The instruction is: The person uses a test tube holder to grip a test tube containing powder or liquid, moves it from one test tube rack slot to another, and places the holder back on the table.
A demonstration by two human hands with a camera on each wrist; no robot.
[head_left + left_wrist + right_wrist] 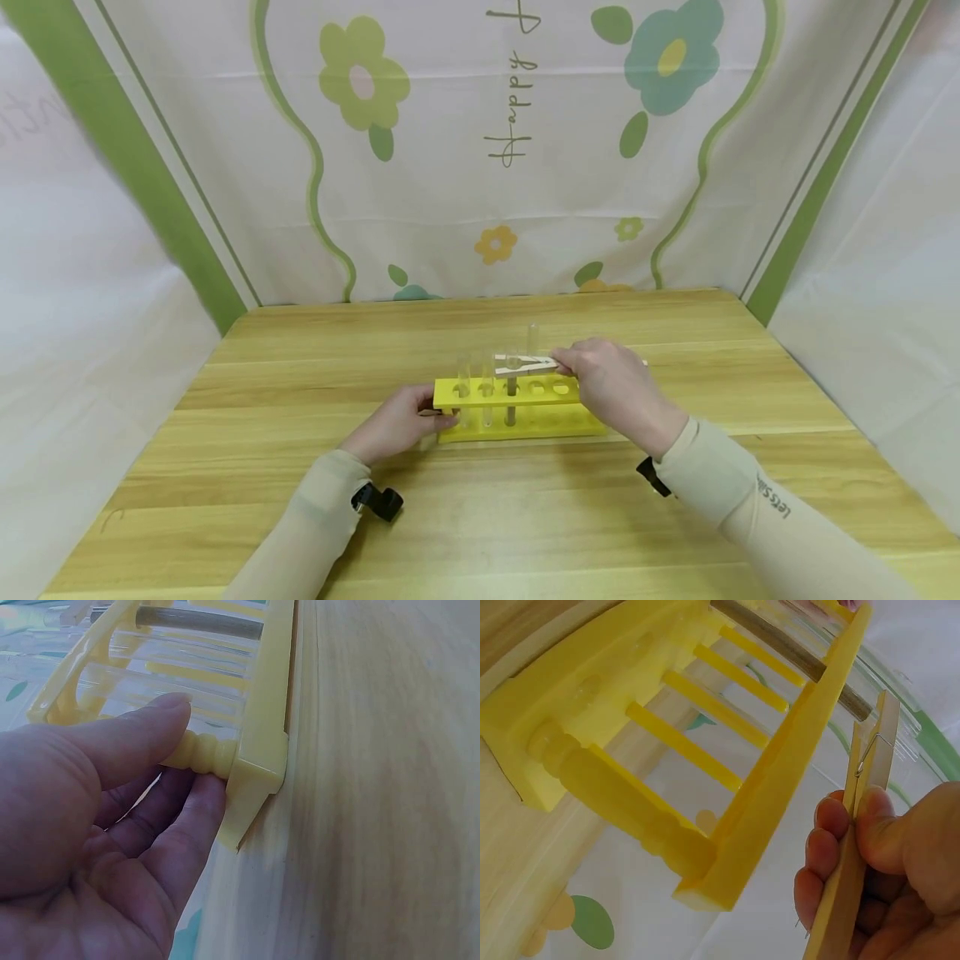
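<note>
A yellow test tube rack (558, 432) stands on the table. My left hand (396, 423) grips its left end, thumb and fingers around the turned end post (201, 752). My right hand (618, 385) holds a wooden test tube clamp (849, 855). The clamp's jaws are at the upper part of a test tube holding dark grey-brown liquid (512, 410), which stands in the rack. Whether they press on the glass I cannot tell. Two clear test tubes stand to its left, one of them at the end (464, 392). Another clear tube (532, 337) rises behind the clamp.
Yellow pegs (686, 744) stand in a row along the rack's back. The wood-grain table (525, 525) extends around the rack. White cloth with a flower print (510, 192) hangs behind it, and pale cloth walls flank both sides.
</note>
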